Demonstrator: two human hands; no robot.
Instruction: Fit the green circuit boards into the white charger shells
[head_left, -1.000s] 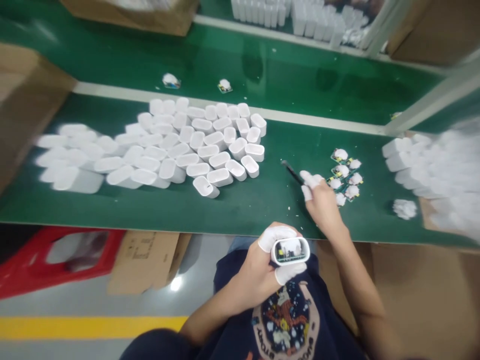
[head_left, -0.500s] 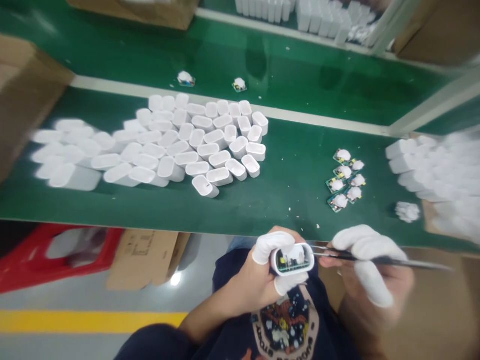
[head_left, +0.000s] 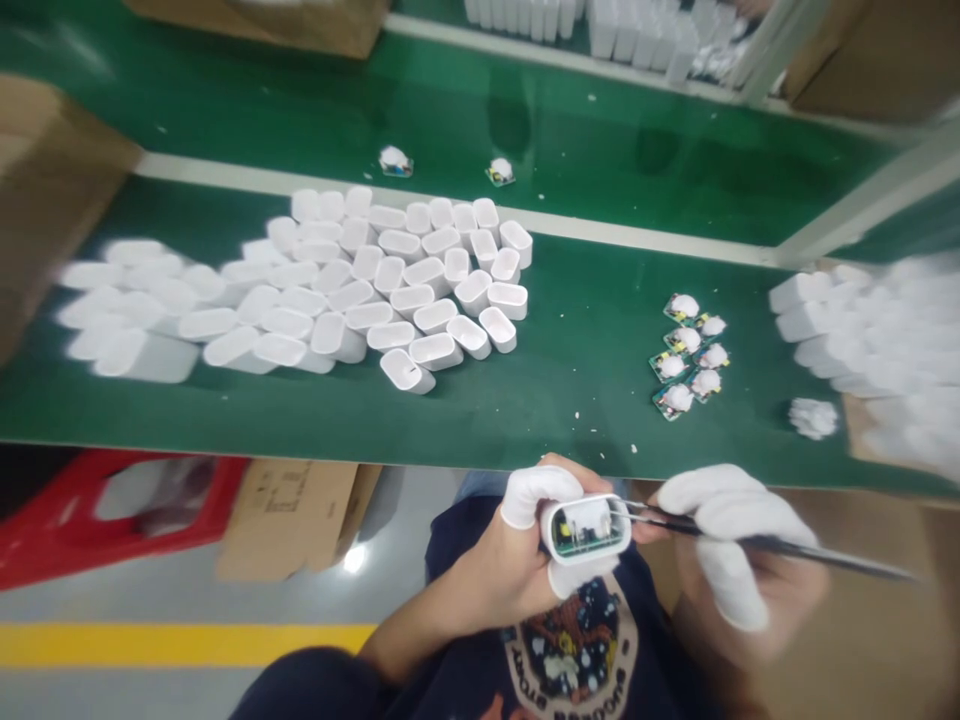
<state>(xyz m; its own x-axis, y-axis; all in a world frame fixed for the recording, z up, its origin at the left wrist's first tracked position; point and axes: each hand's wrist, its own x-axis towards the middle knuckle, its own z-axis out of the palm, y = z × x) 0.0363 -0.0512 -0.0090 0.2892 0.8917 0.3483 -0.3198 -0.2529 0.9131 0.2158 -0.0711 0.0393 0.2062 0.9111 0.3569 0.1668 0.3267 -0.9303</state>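
My left hand (head_left: 517, 560) wears white finger cots and is closed round a white plastic shell (head_left: 586, 528) with a small circuit board inside, held over my lap. Close on its right, my right hand (head_left: 739, 560), also in finger cots, pinches black tweezers (head_left: 757, 543). The tweezer tips reach into the open mouth of the shell. Both hands hover just below the front edge of the green bench (head_left: 585, 410).
Several empty white shells (head_left: 390, 295) are heaped on the bench's left and middle. A few small circuit boards (head_left: 686, 360) lie to the right, with more white shells (head_left: 877, 340) at the far right. Cardboard boxes (head_left: 52, 200) stand left; a red crate (head_left: 112, 510) sits under the bench.
My right hand came back from the boards on the bench with the tweezers and brought their tips into the shell held by my left hand.
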